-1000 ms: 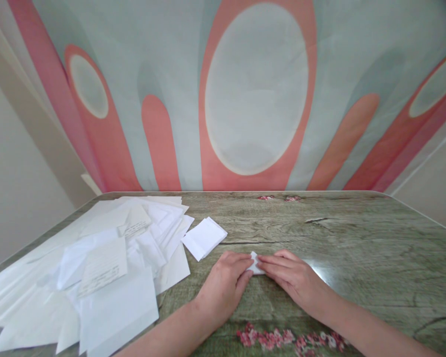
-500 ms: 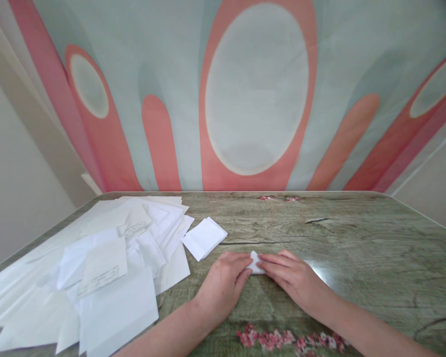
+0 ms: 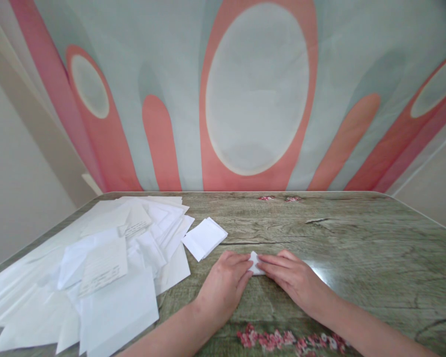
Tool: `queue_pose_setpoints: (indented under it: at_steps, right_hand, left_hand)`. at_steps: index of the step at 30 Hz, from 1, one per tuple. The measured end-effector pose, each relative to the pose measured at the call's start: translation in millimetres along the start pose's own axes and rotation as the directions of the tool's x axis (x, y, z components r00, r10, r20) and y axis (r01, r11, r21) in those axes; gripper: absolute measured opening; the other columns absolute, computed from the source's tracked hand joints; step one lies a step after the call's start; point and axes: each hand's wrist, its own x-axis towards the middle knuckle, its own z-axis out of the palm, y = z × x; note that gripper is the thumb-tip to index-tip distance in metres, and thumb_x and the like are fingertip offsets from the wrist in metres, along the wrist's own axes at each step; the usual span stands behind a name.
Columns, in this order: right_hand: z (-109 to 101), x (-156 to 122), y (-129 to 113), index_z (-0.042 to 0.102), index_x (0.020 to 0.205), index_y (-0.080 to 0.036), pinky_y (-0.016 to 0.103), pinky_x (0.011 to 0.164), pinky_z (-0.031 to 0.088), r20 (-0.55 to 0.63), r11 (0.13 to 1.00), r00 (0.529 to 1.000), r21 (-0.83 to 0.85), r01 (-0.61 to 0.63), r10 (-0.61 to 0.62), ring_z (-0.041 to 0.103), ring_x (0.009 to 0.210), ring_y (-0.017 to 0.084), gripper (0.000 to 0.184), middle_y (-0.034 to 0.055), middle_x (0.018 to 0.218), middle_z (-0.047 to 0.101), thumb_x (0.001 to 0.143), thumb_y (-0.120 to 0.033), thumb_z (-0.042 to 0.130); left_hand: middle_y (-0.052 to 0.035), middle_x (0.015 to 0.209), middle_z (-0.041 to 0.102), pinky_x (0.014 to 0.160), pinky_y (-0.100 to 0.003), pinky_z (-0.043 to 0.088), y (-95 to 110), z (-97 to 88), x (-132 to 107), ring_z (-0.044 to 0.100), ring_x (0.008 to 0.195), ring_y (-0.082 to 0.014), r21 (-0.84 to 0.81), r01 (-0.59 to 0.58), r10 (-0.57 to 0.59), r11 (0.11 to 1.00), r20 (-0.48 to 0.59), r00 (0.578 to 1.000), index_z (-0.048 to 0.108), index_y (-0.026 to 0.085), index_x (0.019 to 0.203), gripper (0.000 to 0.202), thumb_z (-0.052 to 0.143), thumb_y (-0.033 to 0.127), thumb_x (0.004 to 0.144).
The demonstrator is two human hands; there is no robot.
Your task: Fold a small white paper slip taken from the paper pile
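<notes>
A small folded white paper (image 3: 255, 266) lies on the wood-patterned table (image 3: 357, 248) just in front of me. My left hand (image 3: 225, 285) rests palm down with its fingertips pressing the paper's left side. My right hand (image 3: 292, 277) lies flat with its fingers stretched over the paper's right side. Most of the paper is hidden under the fingers of both hands.
A folded white square of paper (image 3: 204, 238) lies just beyond my left hand. A large loose heap of white sheets (image 3: 96, 267), some with handwriting, covers the table's left part. A curtain with pink and grey shapes (image 3: 256, 99) hangs behind the table.
</notes>
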Motion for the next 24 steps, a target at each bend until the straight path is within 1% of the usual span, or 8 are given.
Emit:
queue_pose_setpoints:
  at_steps: [10,16,20,24]
  right_hand:
    - [-2.7,1.6,-0.5,0.061,0.117,-0.021,0.033,0.074,0.052,0.017,1.0,1.0,0.001,0.02,-0.02,0.059,0.088,0.018,0.034,0.0089,0.116,0.065,0.098,-0.026,0.034]
    - [-1.2,1.2,3.3,0.061,0.115,-0.02,0.033,0.075,0.051,0.075,0.999,0.997,-0.051,0.012,-0.008,0.058,0.087,0.018,0.031,0.0094,0.117,0.063,0.097,-0.024,0.036]
    - [-0.7,0.6,2.7,0.062,0.114,-0.019,0.033,0.075,0.051,0.068,0.998,0.998,-0.07,0.004,0.0,0.057,0.088,0.019,0.031,0.011,0.116,0.063,0.097,-0.021,0.036]
    - [-0.8,1.0,0.7,0.063,0.113,-0.018,0.033,0.076,0.051,0.052,0.998,0.999,-0.068,-0.01,0.013,0.057,0.088,0.019,0.03,0.0117,0.115,0.063,0.096,-0.02,0.038]
  left_hand:
    - [-0.0039,0.113,0.065,0.094,-0.035,0.041,-0.2,-1.0,-0.2,0.055,0.103,-0.0206,-0.074,0.043,-0.043,0.996,-0.001,0.999,0.063,0.02,0.109,0.026,0.054,0.013,0.086]
    - [-0.0019,0.108,0.067,0.092,-0.032,0.043,-0.4,-2.3,2.8,0.058,0.101,-0.0195,-0.143,0.099,-0.101,0.985,-0.009,0.995,0.065,0.021,0.107,0.026,0.055,0.013,0.085]
    - [-0.0027,0.108,0.067,0.092,-0.031,0.044,-2.4,-0.7,2.5,0.059,0.101,-0.0196,-0.163,0.14,-0.147,0.977,-0.031,0.989,0.065,0.02,0.108,0.027,0.056,0.014,0.084]
    - [-0.003,0.108,0.068,0.092,-0.032,0.044,-1.9,-0.7,2.0,0.059,0.101,-0.02,-0.164,0.141,-0.148,0.976,-0.031,0.988,0.065,0.021,0.108,0.027,0.056,0.014,0.083]
